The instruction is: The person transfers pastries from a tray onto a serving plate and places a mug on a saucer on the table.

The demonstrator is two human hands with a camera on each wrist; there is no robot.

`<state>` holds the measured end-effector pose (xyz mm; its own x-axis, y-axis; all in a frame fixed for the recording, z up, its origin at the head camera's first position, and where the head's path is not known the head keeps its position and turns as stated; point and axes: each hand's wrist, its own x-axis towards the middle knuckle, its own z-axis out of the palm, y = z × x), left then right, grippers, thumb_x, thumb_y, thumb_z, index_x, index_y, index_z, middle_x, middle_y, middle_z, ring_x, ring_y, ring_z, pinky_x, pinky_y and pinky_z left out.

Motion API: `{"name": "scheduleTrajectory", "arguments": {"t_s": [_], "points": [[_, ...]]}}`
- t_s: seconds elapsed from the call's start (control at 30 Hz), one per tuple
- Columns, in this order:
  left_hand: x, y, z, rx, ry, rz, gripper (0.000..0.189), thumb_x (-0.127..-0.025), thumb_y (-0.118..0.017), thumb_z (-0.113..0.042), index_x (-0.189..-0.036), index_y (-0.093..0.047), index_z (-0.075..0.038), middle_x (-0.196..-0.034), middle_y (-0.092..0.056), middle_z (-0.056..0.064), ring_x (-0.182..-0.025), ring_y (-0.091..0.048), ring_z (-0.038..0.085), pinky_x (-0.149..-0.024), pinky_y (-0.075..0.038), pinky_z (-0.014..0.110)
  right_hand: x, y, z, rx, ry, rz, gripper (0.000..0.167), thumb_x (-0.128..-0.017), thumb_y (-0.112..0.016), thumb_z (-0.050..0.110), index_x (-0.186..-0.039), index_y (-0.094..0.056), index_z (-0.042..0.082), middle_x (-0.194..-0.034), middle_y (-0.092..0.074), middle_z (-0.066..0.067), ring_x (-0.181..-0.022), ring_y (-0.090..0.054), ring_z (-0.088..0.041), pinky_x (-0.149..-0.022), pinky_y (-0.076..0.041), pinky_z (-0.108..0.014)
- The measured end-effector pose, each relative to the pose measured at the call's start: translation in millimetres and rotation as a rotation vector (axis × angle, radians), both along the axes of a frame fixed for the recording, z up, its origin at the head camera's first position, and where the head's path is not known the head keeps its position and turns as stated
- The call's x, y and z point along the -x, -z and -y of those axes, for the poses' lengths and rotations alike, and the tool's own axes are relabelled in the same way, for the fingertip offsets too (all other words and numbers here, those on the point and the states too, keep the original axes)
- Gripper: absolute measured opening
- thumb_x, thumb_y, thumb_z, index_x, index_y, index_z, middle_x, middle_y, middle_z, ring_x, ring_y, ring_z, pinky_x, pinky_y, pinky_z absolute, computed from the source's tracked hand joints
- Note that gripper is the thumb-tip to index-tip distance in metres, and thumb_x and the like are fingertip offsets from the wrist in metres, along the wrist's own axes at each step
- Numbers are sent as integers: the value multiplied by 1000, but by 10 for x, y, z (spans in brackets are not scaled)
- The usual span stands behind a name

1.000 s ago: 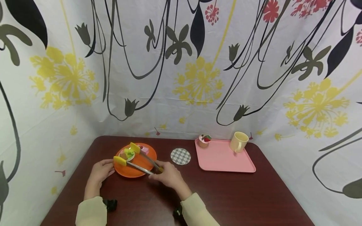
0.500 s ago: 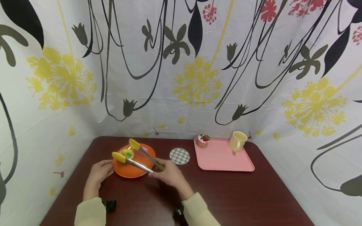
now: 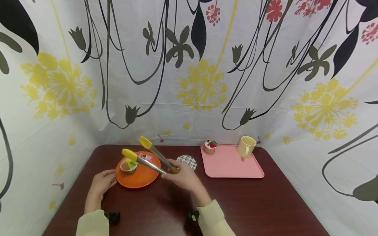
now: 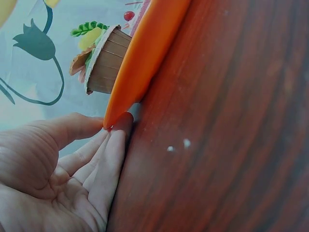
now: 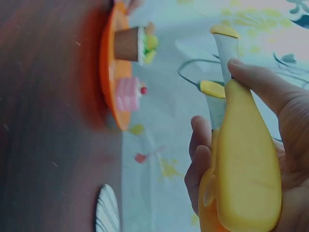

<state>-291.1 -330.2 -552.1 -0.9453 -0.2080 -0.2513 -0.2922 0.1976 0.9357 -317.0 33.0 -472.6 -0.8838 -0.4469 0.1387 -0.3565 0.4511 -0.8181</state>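
My left hand [image 3: 101, 186] pinches the near left rim of an orange plate [image 3: 138, 179]; in the left wrist view the thumb [image 4: 79, 129] lies at the rim with fingers below it. On the plate stand a cupcake [image 3: 128, 166] in a brown cup with yellow and green topping, and a pink cake slice [image 5: 127, 94] with a cherry. My right hand [image 3: 184, 175] grips metal tongs [image 3: 149, 163] with yellow tips and a yellow handle [image 5: 248, 164]. The tong tips are spread apart above the plate with nothing between them, one overlapping the cupcake's topping in the head view.
A round checked coaster [image 3: 189, 160] lies right of the plate, partly behind my right hand. Farther right is a pink tray [image 3: 230, 167] with a cupcake with a strawberry [image 3: 210, 147] and a yellow mug [image 3: 246, 146] at its back. A patterned curtain [image 3: 189, 82] hangs behind the dark table [image 3: 251, 203].
My right hand has lifted the tongs up and to the right, away from the brown-cup cupcake, which stands on the plate. My left hand stays at the plate's rim. The head view has shifted slightly.
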Motion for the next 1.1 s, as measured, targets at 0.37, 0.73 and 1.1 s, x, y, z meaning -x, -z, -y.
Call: {"name": "scheduleTrajectory", "arguments": {"t_s": [0.37,0.73,1.1], "points": [[-31,13,1,-9,1,-7,61,-115,-50,-29,-160,-39,11,-158,-46,36,-118,-69,15,-93,-65,24,43,-220,-401,8,96,-42,56,-91,-88,37,-143,-70,24,-98,-75,2,-87,-64,-16,-76,-54,-28],[-25,30,12,-7,-2,-3,61,-115,-49,-29,-160,-39,11,-158,-47,36,-111,-69,8,-92,-65,23,153,-324,-835,1,272,-66,57,-90,-90,32,-142,-71,15,-98,-72,-7,-93,-62,-23,-74,-52,-31],[-21,-12,-17,26,10,-2,62,-115,-49,-30,-161,-38,11,-158,-47,36,-113,-69,11,-93,-65,24,166,-376,-1185,-42,430,-44,57,-91,-87,41,-142,-70,22,-111,-72,-8,-99,-60,-26,-79,-51,-39]]}}
